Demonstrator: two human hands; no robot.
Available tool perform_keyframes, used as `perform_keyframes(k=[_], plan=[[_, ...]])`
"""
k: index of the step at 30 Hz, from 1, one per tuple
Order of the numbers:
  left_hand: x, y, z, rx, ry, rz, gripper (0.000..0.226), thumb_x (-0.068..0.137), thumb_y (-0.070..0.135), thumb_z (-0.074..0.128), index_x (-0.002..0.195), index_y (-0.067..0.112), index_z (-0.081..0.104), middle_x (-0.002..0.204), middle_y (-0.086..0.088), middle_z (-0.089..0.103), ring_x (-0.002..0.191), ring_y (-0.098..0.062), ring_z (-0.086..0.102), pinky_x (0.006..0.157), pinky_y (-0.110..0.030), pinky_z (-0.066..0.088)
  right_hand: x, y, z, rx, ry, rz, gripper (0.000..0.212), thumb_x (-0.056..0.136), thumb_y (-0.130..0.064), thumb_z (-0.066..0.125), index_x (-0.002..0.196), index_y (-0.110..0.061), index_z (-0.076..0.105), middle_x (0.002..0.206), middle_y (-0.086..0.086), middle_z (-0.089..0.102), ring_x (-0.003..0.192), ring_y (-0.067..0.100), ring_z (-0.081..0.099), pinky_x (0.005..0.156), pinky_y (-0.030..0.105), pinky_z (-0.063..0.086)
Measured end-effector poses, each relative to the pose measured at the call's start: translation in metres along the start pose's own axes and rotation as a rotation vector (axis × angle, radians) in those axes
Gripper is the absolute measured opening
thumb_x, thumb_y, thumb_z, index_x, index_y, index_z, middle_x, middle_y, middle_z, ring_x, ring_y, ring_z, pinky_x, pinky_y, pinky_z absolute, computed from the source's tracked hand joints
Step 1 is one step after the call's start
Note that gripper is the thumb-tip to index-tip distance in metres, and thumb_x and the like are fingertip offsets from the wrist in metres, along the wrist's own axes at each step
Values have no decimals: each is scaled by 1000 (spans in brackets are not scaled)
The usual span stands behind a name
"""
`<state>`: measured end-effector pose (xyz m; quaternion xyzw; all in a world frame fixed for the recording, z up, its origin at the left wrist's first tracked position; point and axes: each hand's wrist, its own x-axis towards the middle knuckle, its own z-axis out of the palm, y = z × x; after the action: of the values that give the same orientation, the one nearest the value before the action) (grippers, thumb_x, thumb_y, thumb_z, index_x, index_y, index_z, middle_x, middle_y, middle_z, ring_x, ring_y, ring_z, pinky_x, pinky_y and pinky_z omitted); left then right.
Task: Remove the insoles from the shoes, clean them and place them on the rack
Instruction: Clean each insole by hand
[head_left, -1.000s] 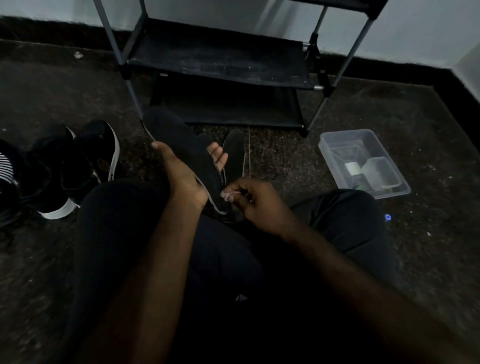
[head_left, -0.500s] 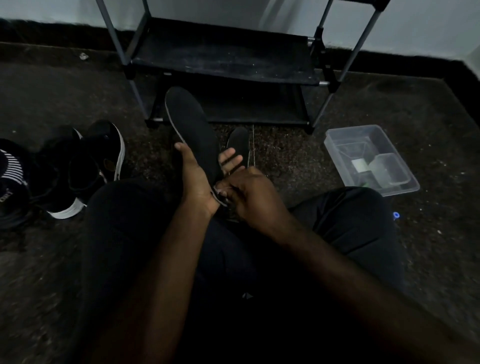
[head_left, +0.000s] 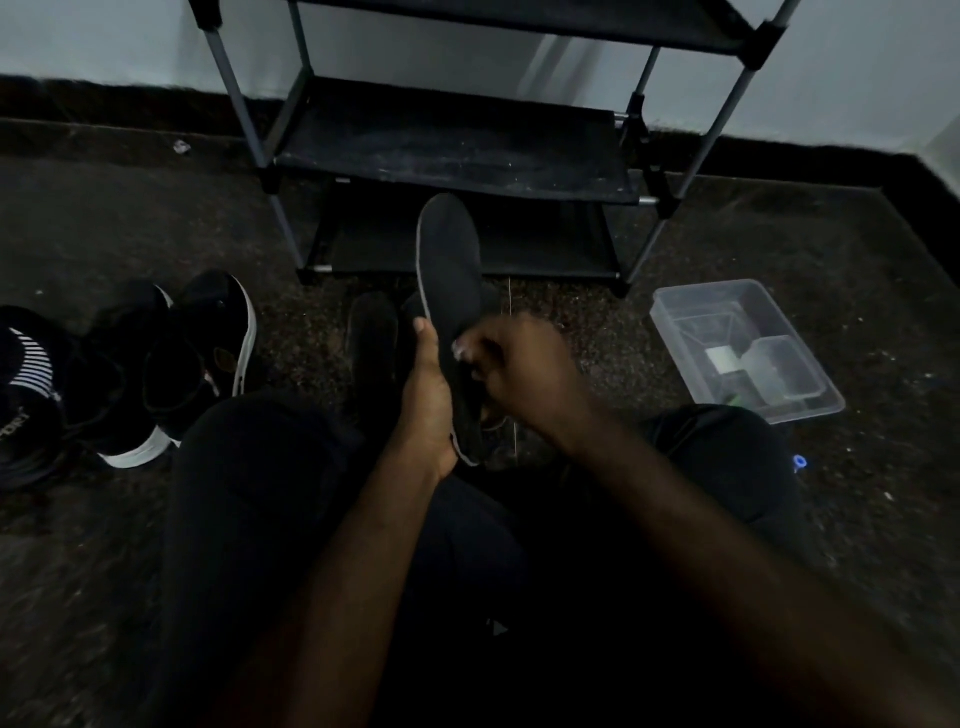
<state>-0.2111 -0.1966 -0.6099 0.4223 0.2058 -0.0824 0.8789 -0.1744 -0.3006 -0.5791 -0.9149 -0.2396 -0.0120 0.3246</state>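
Note:
A black insole (head_left: 449, 270) stands almost upright in front of my knees, its toe end pointing up at the rack (head_left: 452, 150). My left hand (head_left: 428, 400) grips its heel end from the left. My right hand (head_left: 511, 364) is curled against the insole's right side, pinching a small white wipe (head_left: 460, 349). A second black insole (head_left: 371, 338) lies flat on the floor just left of my hands. Black shoes with white soles (head_left: 171, 364) sit on the floor at the left.
A clear plastic tub (head_left: 743, 348) holding small containers stands on the floor at the right. The black shelf rack stands against the wall straight ahead. A striped dark shoe (head_left: 23, 384) lies at the far left edge. My legs fill the foreground.
The insole has swung from leaning left to nearly upright and moved right. My right hand with the wipe has moved up along it. The view has tilted up toward the rack.

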Motion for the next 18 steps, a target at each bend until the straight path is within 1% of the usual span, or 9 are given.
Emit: perform_keyframes(k=[2, 4, 6, 8, 11, 13, 16, 17, 18], plan=[[4, 2, -4, -43, -11, -32, 87, 91, 74, 24, 124, 4, 63, 121, -18, 67, 117, -29, 62, 97, -41, 49, -20, -11, 4, 107, -74, -69, 21, 85, -1, 60, 89, -16, 74, 87, -2, 74, 79, 12, 67, 74, 30, 55], [4, 3, -5, -55, -7, -39, 89, 90, 74, 25, 125, 1, 61, 122, -19, 66, 115, -27, 63, 95, -40, 50, -25, -16, 7, 132, -13, -93, 21, 84, 0, 61, 89, -15, 74, 85, -2, 73, 76, 12, 67, 74, 33, 55], [2, 0, -3, -71, -2, -20, 78, 93, 71, 27, 126, 9, 62, 123, -16, 66, 113, -26, 65, 87, -40, 54, -10, -13, 7, 108, 90, -54, 17, 86, -5, 62, 89, -17, 74, 84, -2, 72, 74, 12, 66, 72, 33, 55], [0, -4, 1, -83, -55, -20, 67, 95, 67, 25, 128, 19, 60, 125, -11, 66, 112, -24, 65, 83, -40, 56, 15, -8, 4, 31, 192, 32, 12, 89, -16, 61, 91, -18, 73, 87, 2, 72, 80, 18, 67, 72, 33, 54], [-3, -7, 4, -19, -76, -32, 63, 94, 68, 21, 124, 28, 60, 121, -5, 69, 106, -22, 69, 90, -51, 54, 40, -1, -3, -29, 248, 113, 14, 90, -19, 61, 95, -15, 73, 95, 5, 73, 89, 23, 67, 77, 30, 51], [-4, -6, 4, -37, -48, -23, 64, 95, 67, 21, 124, 27, 61, 120, -6, 69, 107, -23, 68, 93, -51, 52, 32, -4, -2, 23, 187, 95, 13, 90, -13, 61, 93, -14, 73, 94, 3, 73, 87, 18, 68, 79, 27, 52], [-3, -1, -1, -101, 42, -29, 75, 95, 67, 23, 123, 11, 64, 115, -15, 70, 106, -25, 68, 91, -39, 55, -11, -11, 9, 141, 0, 77, 15, 89, -7, 60, 91, -14, 73, 86, -1, 73, 77, 12, 69, 76, 34, 56], [-2, 0, -2, -112, 56, -52, 83, 93, 70, 22, 115, 5, 68, 111, -18, 71, 104, -26, 68, 93, -38, 53, -27, -11, 12, 164, -42, 76, 16, 89, -7, 60, 90, -15, 73, 83, -2, 73, 75, 10, 68, 73, 35, 56], [-1, 0, -3, -123, 64, -74, 89, 92, 72, 20, 102, 1, 73, 103, -19, 72, 100, -27, 68, 95, -40, 51, -42, -11, 15, 186, -67, 79, 15, 89, -8, 60, 90, -15, 73, 82, -3, 73, 74, 9, 68, 72, 34, 55]])
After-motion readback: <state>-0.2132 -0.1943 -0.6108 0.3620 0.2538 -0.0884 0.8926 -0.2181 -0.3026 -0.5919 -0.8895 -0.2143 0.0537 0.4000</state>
